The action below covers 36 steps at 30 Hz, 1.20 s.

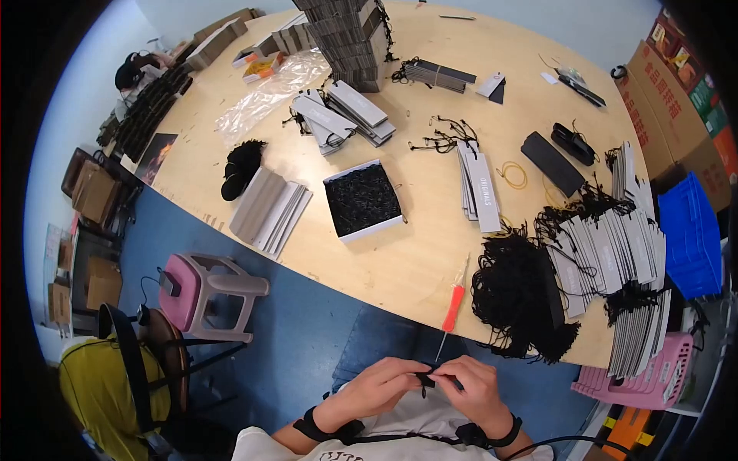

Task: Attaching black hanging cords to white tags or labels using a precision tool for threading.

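My left hand (pixel 384 388) and my right hand (pixel 473 390) meet close to my body, just off the table's near edge. Fingers of both are pinched on a small piece of black cord (pixel 424 378), whose end dangles below. Most of the cord is hidden by the fingertips. Just beyond them a red-handled awl (pixel 453 309) lies at the table edge, its thin metal shaft pointing towards my hands. To its right is a big heap of black cords (pixel 511 296), beside a fanned pile of grey tags (pixel 603 257) strung with black cords.
On the wooden table (pixel 415 288) stand a white box of small black pieces (pixel 363 201), a grey card stack (pixel 270 211), strung tags (pixel 478 187) and a tall tag stack (pixel 350 46). A blue crate (pixel 692 234) is at right; a pink stool (pixel 204 292) stands left.
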Tool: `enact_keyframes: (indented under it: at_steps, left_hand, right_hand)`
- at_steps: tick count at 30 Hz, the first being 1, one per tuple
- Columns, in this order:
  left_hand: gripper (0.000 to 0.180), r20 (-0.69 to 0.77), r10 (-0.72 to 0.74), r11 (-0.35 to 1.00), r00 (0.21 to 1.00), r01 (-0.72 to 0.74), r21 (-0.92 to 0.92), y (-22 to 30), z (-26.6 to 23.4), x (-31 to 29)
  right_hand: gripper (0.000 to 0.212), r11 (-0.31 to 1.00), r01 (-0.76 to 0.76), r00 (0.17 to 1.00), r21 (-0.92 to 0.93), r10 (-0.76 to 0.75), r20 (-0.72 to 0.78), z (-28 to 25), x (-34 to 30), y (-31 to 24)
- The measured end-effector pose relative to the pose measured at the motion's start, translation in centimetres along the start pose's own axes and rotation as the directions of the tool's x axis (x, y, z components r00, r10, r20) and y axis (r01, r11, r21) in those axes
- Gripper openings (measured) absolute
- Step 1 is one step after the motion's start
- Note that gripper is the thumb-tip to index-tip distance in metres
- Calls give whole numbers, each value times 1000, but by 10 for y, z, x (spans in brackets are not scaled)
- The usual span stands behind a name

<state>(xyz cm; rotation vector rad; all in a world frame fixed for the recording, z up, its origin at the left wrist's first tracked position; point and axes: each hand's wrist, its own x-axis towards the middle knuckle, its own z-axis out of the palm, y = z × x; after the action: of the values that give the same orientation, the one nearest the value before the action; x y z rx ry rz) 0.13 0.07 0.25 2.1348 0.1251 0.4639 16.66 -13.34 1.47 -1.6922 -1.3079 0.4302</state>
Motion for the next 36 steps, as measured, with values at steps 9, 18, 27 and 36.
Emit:
enact_keyframes:
  at_steps: [9, 18, 27, 36]
  left_hand:
    - [27, -89, -22, 985, 996, 6, -171, -1, 13, 5]
    - [27, -151, 141, 990, 978, -139, 23, 1, 13, 10]
    - [26, -215, 59, 989, 975, -87, -120, 7, 14, 11]
    - [24, -301, 15, 980, 954, -74, -186, 5, 12, 7]
  right_hand:
    - [15, 966, -110, 980, 234, 144, -135, 6, -8, -5]
    - [11, 891, -301, 923, 340, 361, -129, 4, -10, -17]
    - [15, 953, -138, 956, 268, 199, -215, 9, -10, -15]
    - [25, 935, -61, 998, 348, 67, -6, -3, -5, -12]
